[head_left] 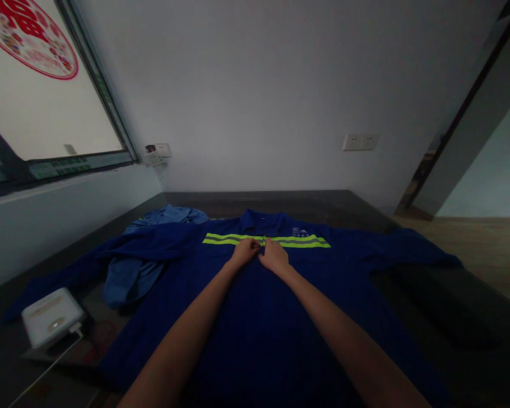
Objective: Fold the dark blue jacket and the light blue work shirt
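Note:
A dark blue work jacket [255,317] lies spread out face up, its collar at the far end and both sleeves stretched to the sides. A yellow-green and grey reflective strip [304,242] crosses its chest. At the middle of that strip, my left hand [244,253] pinches the front edge of the jacket. Close beside it, my right hand [275,256] has its fingers closed on the same front opening. Whether a button or other fastener sits between the fingertips is too small to make out.
The dark table [306,199] meets a wall with a socket [360,142]. Lighter blue clothing [131,277] is bunched under and behind the left sleeve. A white box [53,317] with a plugged-in cable [46,371] stands at the left, below a window [46,102].

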The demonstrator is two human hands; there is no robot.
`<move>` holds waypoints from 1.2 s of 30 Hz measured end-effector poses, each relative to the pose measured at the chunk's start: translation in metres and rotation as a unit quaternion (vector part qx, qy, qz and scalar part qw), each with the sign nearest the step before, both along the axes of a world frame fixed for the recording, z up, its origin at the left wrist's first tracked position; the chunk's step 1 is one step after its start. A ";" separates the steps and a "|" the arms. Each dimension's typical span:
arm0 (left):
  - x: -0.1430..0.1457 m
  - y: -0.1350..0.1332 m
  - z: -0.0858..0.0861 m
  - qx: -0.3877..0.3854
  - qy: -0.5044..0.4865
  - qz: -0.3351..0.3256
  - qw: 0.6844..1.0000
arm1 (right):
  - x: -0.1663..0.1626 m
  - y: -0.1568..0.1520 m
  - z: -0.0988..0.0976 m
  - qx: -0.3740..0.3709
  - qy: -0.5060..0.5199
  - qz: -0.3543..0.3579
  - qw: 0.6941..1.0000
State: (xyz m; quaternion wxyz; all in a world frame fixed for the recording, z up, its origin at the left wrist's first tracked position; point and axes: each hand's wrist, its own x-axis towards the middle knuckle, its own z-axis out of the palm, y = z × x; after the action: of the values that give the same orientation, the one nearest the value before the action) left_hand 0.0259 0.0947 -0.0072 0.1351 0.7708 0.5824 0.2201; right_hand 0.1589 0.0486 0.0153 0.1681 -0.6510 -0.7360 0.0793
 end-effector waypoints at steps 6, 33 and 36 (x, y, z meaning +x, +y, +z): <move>0.004 -0.002 -0.001 -0.008 0.008 0.011 1.000 | 0.004 -0.001 0.004 -0.012 -0.002 -0.020 1.000; 0.015 -0.013 -0.005 0.067 -0.092 0.020 0.993 | 0.017 0.016 -0.012 0.048 0.146 -0.016 0.988; 0.016 -0.014 -0.004 0.073 -0.090 0.018 0.993 | 0.019 0.015 -0.018 0.057 0.169 0.003 0.984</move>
State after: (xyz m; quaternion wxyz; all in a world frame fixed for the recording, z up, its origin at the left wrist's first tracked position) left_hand 0.0421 0.0805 -0.0115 0.1264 0.7449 0.5640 0.3332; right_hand 0.1782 0.0638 -0.0028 0.3268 -0.6153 -0.7021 0.1469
